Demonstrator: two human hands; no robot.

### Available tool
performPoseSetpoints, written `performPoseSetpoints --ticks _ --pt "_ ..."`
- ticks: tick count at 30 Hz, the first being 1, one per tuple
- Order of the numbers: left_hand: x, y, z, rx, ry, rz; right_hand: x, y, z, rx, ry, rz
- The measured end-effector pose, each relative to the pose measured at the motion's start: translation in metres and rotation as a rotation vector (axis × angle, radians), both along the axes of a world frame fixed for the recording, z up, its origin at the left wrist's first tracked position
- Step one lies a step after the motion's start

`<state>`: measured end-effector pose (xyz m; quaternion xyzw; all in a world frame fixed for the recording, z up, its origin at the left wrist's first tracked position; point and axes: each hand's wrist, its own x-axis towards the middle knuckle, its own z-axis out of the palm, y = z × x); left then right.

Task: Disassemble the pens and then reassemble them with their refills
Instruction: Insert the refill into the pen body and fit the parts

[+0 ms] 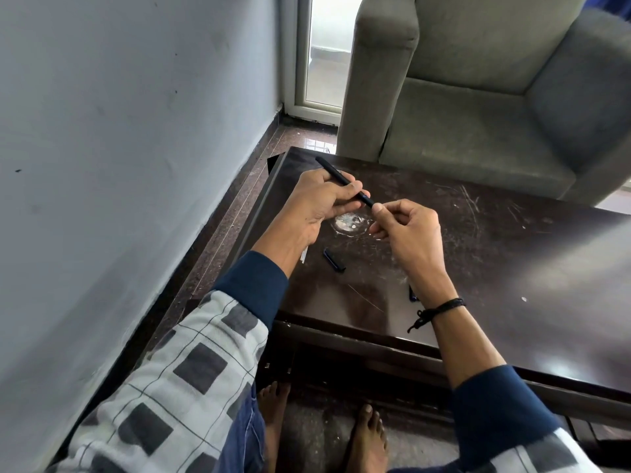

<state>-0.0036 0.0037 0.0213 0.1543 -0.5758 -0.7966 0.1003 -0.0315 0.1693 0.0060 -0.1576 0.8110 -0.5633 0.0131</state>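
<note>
Black pen (336,175) gripped in the left hand (316,208), while the right hand (408,233) pinches its lower end.

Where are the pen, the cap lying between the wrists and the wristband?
pen (333,171): head view, upper barrel.
cap (334,260): head view, its middle.
wristband (449,304): head view, cord across wrist.

Legible markings: none. We read no text, label, brand, number or sign on the slim black plastic pen barrel (336,174) or the dark scratched wooden tabletop (495,268).
</note>
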Motion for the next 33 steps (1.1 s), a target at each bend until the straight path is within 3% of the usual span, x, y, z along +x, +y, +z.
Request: performPoseSetpoints --ticks 33 --pt "0.0026 0.0054 0.0025 -0.013 -0.005 -0.048 -0.0020 0.0009 -0.0007 0.075 0.016 -0.017"
